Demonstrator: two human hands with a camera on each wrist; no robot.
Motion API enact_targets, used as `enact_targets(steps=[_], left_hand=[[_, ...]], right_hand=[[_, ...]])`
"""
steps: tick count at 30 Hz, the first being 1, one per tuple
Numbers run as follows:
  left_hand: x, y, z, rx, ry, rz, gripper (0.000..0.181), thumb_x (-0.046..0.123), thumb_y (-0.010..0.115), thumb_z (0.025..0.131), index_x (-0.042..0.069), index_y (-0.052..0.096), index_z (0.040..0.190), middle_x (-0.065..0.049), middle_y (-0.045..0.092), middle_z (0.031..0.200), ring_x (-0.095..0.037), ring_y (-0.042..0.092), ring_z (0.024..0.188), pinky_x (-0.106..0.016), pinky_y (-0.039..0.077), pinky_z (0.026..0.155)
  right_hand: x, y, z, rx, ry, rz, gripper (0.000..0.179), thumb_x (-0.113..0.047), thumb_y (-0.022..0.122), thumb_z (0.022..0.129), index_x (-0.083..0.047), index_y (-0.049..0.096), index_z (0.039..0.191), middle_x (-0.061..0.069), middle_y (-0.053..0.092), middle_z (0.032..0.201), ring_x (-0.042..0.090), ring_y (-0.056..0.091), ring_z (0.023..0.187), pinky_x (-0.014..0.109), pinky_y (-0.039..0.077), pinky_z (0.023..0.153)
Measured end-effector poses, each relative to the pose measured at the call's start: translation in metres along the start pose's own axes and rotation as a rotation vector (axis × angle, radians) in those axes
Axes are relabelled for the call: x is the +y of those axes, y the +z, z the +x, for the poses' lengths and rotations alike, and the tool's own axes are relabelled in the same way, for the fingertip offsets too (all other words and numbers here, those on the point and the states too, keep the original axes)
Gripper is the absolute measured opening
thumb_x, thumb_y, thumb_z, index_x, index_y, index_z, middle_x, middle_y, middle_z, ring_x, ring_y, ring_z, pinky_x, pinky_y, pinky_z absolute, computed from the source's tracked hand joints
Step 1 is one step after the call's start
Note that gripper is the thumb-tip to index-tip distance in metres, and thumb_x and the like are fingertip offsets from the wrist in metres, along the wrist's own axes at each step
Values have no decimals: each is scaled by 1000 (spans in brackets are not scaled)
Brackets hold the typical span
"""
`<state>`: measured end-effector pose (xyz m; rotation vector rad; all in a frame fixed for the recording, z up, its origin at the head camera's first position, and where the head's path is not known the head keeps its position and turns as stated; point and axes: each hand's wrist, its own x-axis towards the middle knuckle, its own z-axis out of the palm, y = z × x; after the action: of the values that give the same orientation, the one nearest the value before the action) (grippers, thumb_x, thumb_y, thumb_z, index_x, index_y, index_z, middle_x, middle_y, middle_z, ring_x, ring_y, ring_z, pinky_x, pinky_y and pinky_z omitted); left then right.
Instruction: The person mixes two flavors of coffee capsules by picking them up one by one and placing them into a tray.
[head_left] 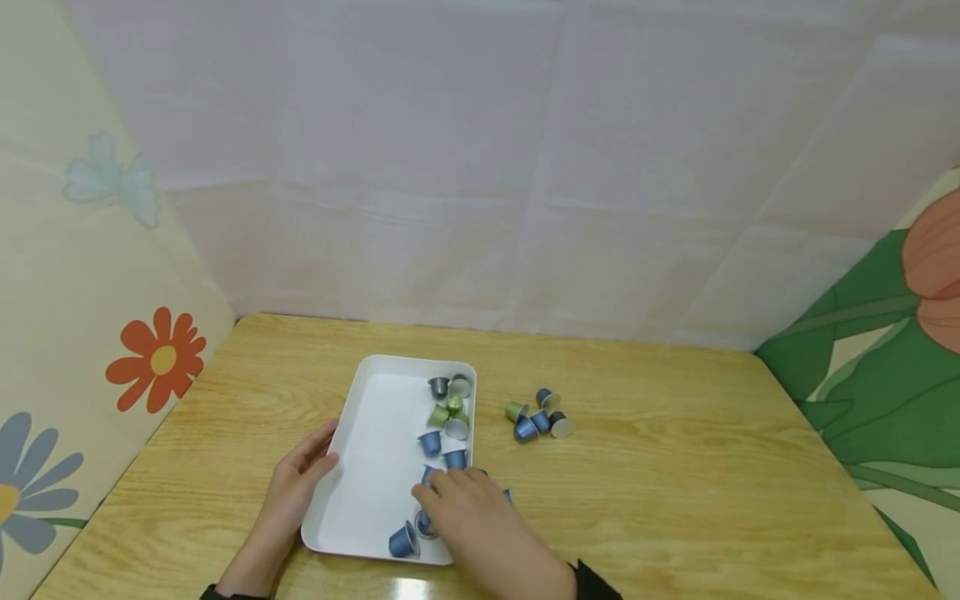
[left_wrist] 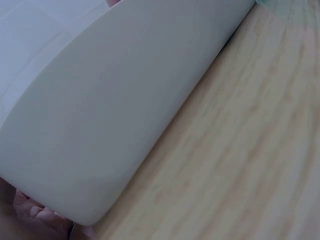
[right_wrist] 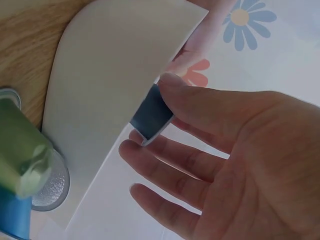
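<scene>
The white tray lies on the table with several coffee capsules along its right side. My left hand grips the tray's left edge, thumb at the rim and fingers along the outer wall. Over the tray's front right part, my right hand pinches a blue coffee capsule between thumb and fingers, just inside the rim. Part of that capsule is hidden by the thumb and tray wall. Close to this hand are another blue capsule by the front edge and green capsules farther back.
Right of the tray, a small group of blue and green capsules lies on the wooden table. Beside the right hand, a green capsule shows near the tray's outer wall. A pale cloth hangs behind the table.
</scene>
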<state>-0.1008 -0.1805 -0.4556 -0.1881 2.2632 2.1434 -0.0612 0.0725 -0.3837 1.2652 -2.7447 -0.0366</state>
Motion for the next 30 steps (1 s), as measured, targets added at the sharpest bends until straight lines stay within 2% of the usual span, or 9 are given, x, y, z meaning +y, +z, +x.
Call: enact_targets(steps=[7,12,16,19,21,24,25,28,30], left_hand=[[1,-1,0,4,-6,0,50,-2,51,99,-4,41,147,-19,40,152,-28,36,139,-6,39,92],[-1,0,0,9,-3,-7,50,-3,52,99,-4,41,147,-19,40,152,-27,37,139,-7,39,93],[-2,0,0,12,-4,-2,50,-2,52,98,-4,41,147,-19,40,152,-27,37,139,-7,40,92],[-2,-1,-1,17,-1,-1,50,-2,53,98,-4,42,147,-18,41,151,-29,37,139,-7,40,92],[-3,-1,0,17,-6,-3,50,-1,52,98,-3,42,147,-18,41,151,-28,37,139,-7,40,92],[-3,0,1,19,-11,-5,49,-1,52,98,-2,43,147,-16,42,151,-27,38,138,-8,41,92],[-3,1,1,18,-12,-5,49,-2,52,98,-2,43,147,-16,42,151,-27,38,138,-8,41,92],[-2,2,1,21,-6,-8,49,-2,52,98,-3,43,146,-17,42,151,-29,39,138,-8,41,92],[-2,2,1,21,3,-11,49,-3,52,97,-4,43,146,-19,42,150,-30,39,138,-8,41,92]], right_hand=[[1,-2,2,5,13,32,32,-12,74,89,-14,66,119,-4,62,105,11,58,95,29,51,82],[4,-2,3,11,-7,49,27,-15,74,89,-15,68,116,-4,62,103,10,57,93,29,51,84],[8,-3,0,67,-101,57,24,-23,74,90,-17,69,112,-7,63,104,8,58,96,26,50,85],[12,-3,-6,106,-191,42,24,-31,70,93,-18,67,113,-8,64,109,8,58,101,26,49,86],[15,-3,-10,117,-237,39,23,-30,66,96,-18,65,115,-7,63,111,9,57,102,26,48,88],[23,-5,-19,64,-272,80,37,-46,57,98,-18,61,123,-6,61,121,10,55,112,29,47,95],[26,-5,-21,54,-282,90,38,-46,56,99,-18,60,125,-5,60,124,11,55,114,29,47,96],[34,-4,-31,-5,-284,146,55,-60,50,96,-19,54,132,-3,56,135,12,51,123,33,45,102],[40,-3,-38,-7,-284,163,50,-53,53,98,-19,53,134,-1,54,139,13,51,124,35,45,103]])
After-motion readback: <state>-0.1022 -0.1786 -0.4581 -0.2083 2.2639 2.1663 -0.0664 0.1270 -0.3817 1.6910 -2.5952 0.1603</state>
